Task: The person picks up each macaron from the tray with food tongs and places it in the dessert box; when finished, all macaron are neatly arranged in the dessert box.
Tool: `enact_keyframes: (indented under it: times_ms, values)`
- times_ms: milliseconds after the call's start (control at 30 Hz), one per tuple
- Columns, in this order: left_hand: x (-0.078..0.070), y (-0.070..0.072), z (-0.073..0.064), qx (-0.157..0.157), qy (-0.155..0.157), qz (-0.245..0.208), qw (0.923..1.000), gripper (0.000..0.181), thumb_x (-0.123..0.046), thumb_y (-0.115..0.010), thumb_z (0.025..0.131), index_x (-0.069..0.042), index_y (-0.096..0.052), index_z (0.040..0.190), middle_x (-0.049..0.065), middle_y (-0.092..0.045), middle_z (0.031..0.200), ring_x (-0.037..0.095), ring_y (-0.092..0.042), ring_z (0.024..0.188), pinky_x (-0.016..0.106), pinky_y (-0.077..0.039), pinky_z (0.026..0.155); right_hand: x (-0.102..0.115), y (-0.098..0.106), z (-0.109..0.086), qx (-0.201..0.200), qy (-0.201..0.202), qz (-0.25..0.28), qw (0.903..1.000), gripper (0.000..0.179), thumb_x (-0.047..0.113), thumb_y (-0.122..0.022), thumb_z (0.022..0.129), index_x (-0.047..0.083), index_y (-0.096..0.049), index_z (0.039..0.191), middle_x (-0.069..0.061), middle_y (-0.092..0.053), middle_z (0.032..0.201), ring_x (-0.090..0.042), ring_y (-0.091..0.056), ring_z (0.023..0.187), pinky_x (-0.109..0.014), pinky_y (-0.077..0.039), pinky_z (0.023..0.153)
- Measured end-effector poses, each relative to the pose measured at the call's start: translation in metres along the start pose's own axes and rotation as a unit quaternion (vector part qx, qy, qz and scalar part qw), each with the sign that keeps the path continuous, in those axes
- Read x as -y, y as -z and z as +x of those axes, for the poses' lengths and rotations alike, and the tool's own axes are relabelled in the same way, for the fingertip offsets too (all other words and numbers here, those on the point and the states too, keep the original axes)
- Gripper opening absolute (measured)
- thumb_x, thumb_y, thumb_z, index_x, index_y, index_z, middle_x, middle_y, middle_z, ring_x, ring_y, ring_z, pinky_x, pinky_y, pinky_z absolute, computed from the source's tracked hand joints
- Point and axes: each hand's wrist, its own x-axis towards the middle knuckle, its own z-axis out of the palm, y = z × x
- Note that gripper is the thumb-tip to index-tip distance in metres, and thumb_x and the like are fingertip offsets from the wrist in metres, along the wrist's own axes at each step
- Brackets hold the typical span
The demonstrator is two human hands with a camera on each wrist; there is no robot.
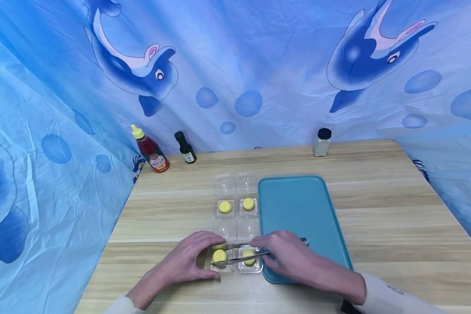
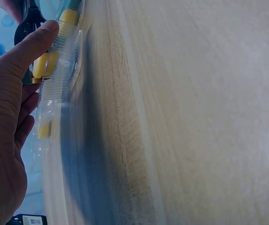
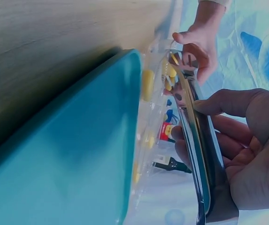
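Note:
In the head view my right hand (image 1: 284, 255) holds metal tongs (image 1: 243, 258) that reach left across two small clear plastic boxes. The tong tips lie on either side of a round yellow cake (image 1: 220, 256) at the left near box (image 1: 228, 268); whether it is lifted I cannot tell. My left hand (image 1: 188, 257) curves thumb and fingers around that box's left end. Another yellow cake (image 1: 249, 256) sits in the right near box (image 1: 255, 267), beneath the tongs. In the right wrist view, thumb and fingers grip the tongs (image 3: 197, 140) along their arms.
Two more open boxes farther back hold yellow cakes (image 1: 225, 207). A teal tray (image 1: 298, 209) lies under my right hand, beside the boxes. At the table's back stand a red sauce bottle (image 1: 153, 152), a small dark bottle (image 1: 186, 148) and a black-capped jar (image 1: 322, 143).

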Motion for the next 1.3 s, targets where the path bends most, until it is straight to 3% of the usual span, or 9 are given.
enact_keyframes:
  times_ms: [767, 1033, 1300]
  values:
    - [-0.001, 0.0, -0.001, 0.001, 0.003, 0.004, 1.0, 0.087, -0.058, -0.093, 0.075, -0.016, -0.062, 0.145, -0.002, -0.067, 0.141, 0.02, -0.061, 0.131, 0.05, -0.051, 0.111, 0.013, 0.002, 0.008, 0.028, -0.043, -0.007, 0.9987, 0.049, -0.011, -0.071, 0.076, 0.003, -0.079, 0.122, -0.009, -0.078, 0.12, -0.031, -0.074, 0.112, -0.046, -0.064, 0.092]
    - [-0.003, 0.002, -0.001, 0.007, 0.019, -0.001, 0.9998, 0.087, -0.058, -0.094, 0.073, -0.018, -0.063, 0.144, -0.004, -0.066, 0.142, 0.017, -0.06, 0.133, 0.047, -0.05, 0.113, 0.014, 0.001, 0.008, 0.031, -0.041, -0.01, 0.9986, 0.05, -0.011, -0.072, 0.076, 0.004, -0.078, 0.124, -0.009, -0.078, 0.12, -0.03, -0.076, 0.109, -0.045, -0.065, 0.09]
    - [-0.001, 0.0, -0.001, 0.001, 0.005, 0.01, 0.9999, 0.087, -0.06, -0.092, 0.074, -0.018, -0.062, 0.145, -0.004, -0.066, 0.141, 0.018, -0.061, 0.131, 0.049, -0.051, 0.111, 0.013, 0.001, 0.009, 0.033, -0.041, -0.01, 0.9986, 0.049, -0.01, -0.07, 0.076, 0.005, -0.079, 0.122, -0.007, -0.079, 0.118, -0.026, -0.076, 0.107, -0.042, -0.066, 0.087]
